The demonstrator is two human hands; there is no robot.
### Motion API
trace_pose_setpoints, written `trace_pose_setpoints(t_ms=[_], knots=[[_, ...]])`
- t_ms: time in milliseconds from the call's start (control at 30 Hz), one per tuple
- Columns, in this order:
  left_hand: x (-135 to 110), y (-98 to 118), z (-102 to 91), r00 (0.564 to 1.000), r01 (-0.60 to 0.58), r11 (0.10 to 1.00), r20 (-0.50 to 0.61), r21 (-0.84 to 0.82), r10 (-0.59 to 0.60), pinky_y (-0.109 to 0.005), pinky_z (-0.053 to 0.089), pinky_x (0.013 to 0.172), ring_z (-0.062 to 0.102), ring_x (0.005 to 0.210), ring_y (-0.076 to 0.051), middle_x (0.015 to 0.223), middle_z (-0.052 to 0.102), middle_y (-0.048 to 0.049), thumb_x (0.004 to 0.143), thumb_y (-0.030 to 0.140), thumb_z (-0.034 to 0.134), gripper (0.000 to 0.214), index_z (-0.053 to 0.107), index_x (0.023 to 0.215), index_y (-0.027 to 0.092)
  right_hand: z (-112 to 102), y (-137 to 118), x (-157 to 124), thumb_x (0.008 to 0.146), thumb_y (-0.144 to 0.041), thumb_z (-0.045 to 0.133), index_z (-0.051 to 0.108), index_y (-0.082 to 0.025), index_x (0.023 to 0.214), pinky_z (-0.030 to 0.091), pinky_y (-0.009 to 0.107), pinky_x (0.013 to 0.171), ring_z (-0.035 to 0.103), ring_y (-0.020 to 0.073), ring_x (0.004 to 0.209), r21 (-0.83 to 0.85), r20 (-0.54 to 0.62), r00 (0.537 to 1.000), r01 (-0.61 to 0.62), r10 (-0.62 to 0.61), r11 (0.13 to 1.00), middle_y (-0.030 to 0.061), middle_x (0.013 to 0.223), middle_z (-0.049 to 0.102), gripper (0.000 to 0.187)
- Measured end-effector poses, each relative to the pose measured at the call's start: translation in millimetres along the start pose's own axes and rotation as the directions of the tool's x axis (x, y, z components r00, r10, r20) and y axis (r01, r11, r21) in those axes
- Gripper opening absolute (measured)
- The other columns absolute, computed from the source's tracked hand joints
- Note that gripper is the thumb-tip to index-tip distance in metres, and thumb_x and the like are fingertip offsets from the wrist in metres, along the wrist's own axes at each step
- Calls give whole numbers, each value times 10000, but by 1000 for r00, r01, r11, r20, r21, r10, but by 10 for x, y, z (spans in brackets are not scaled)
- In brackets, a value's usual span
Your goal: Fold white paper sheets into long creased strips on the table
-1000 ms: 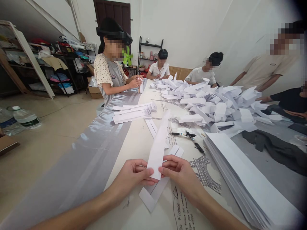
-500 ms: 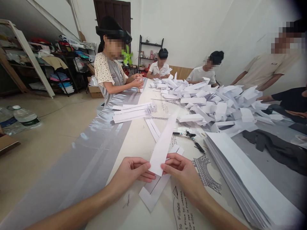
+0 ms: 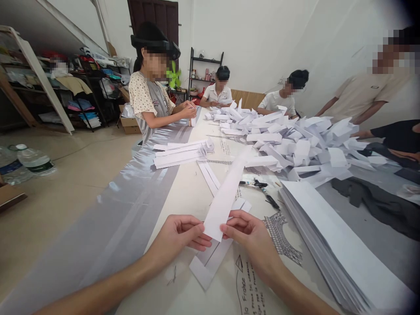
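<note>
Between my two hands, raised over the table, is a long white paper strip [image 3: 226,194] that slants away from me to the upper right. My left hand [image 3: 183,234] pinches its near left edge between thumb and fingers. On the near right edge, my right hand [image 3: 247,227] holds it the same way. Beneath it a folded white paper piece [image 3: 206,267] lies on the table, partly covered by the strip and my hands. Another narrow folded strip [image 3: 208,177] lies just beyond, to the left.
Folded strips [image 3: 180,155] lie at the left; a large heap of folded paper [image 3: 288,135] spreads farther back. Pens [image 3: 262,186] lie right of centre, beside a stack of white sheets [image 3: 337,232]. Several people, one a person at the left [image 3: 154,96], are around the table [image 3: 157,280].
The far end of the held strip has swung slightly to the right. Both my hands keep nearly the same place and grip.
</note>
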State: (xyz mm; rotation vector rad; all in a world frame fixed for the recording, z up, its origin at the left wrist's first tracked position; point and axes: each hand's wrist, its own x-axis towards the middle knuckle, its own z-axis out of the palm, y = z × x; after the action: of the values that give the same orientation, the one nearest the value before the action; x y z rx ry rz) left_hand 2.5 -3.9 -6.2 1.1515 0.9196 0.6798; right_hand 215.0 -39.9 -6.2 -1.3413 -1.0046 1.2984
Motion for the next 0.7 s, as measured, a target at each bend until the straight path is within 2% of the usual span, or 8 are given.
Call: trace_pose_setpoints(t_ms=[233,500,700], knots=[[32,-5,-3,999,-36,999,-22,28,37,-292,606,648,762,706,-225,797,789,-105,811,515,806,387,751,799,132,-11,40,1,668,-467,923,704,-210,943,521,385,846,679,219,730,24,-44,999,1,0,1000,10,757,755,435],[19,-12,1,994,-113,992,14,60,113,-261,552,612,718,661,-180,796,770,-88,896,470,732,349,736,796,135,-19,98,-6,700,-464,918,712,-192,981,541,380,855,694,210,740,42,-65,998,-2,4,999,25,780,776,442],[31,-9,-23,996,-92,993,8,69,92,-257,538,600,703,632,-169,761,754,-71,896,473,734,357,720,766,141,-24,98,3,711,-479,913,733,-167,1017,570,383,849,716,223,768,64,-35,999,-30,32,997,61,828,799,473]])
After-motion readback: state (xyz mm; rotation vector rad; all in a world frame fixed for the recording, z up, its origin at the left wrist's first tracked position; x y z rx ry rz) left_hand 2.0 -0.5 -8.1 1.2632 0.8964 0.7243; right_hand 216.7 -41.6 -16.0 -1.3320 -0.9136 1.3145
